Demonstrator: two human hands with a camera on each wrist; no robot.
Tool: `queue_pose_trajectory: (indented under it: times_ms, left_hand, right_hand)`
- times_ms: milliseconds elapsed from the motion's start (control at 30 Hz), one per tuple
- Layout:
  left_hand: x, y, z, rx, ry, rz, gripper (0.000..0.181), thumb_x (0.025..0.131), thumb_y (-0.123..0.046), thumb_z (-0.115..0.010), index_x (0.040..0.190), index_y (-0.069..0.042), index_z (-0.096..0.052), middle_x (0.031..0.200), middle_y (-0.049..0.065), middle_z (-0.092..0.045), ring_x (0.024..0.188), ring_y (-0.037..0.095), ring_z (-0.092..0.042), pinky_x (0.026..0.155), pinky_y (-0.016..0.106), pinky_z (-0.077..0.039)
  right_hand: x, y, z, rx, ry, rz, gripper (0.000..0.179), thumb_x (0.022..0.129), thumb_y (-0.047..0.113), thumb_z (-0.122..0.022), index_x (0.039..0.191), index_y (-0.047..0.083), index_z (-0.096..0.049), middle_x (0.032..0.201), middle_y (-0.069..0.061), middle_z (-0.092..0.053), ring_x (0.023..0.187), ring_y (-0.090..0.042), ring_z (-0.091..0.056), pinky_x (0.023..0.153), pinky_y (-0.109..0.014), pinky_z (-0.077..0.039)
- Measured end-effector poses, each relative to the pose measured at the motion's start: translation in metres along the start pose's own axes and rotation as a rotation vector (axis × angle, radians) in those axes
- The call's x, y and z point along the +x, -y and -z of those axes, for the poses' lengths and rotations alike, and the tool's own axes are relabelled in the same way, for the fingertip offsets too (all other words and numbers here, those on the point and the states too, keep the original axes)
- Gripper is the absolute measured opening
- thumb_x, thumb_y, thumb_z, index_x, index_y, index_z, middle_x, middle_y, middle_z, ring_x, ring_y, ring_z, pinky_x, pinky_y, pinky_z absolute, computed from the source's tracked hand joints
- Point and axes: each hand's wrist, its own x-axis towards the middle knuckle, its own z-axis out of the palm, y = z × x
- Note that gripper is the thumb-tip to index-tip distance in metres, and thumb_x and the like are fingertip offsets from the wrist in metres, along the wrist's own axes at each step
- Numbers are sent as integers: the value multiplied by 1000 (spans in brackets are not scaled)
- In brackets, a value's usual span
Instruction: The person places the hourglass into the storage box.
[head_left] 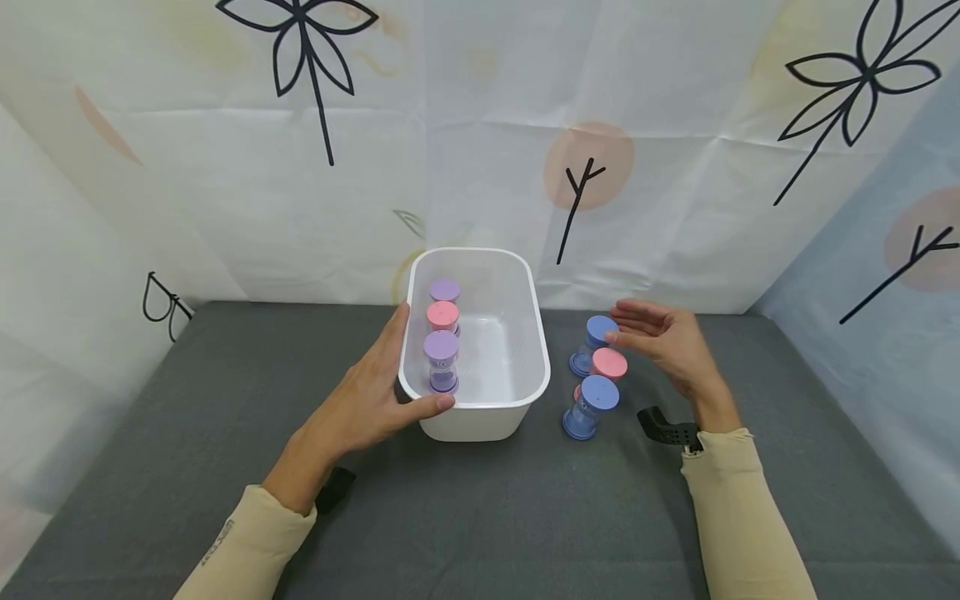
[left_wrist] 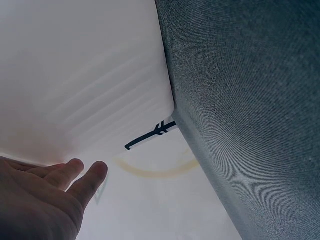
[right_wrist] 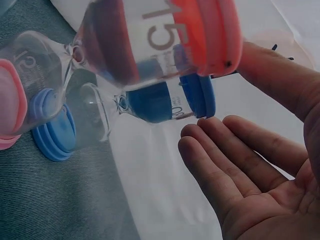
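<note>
My left hand rests against a white plastic bin, its thumb over the near rim and its straight fingers along the left wall. Inside, a near purple sand timer, a pink-capped one and a far purple one line the left side. Right of the bin stand a near blue sand timer, a pink one and a far blue one. My right hand is at the far blue timer, fingers extended, thumb by its cap; contact is unclear. The right wrist view shows the pink timer in front.
A dark grey cloth covers the table. White patterned fabric hangs behind, with more fabric at both sides. A dark strap circles the right wrist.
</note>
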Motion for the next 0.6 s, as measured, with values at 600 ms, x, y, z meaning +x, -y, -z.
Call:
queue_pose_trajectory:
  times_ms: [600]
  left_hand:
    - [0,0,0,4,5,-6,119,84,-54,-78,164,-23,5,168,1,-12,140,30,-38,105,62,-38]
  right_hand:
    - [4,-6,-12,-49,15,-48,57,88,8,-80,137,-9,-57,129,-28,-61,101,-5,-67,83,-21,-54]
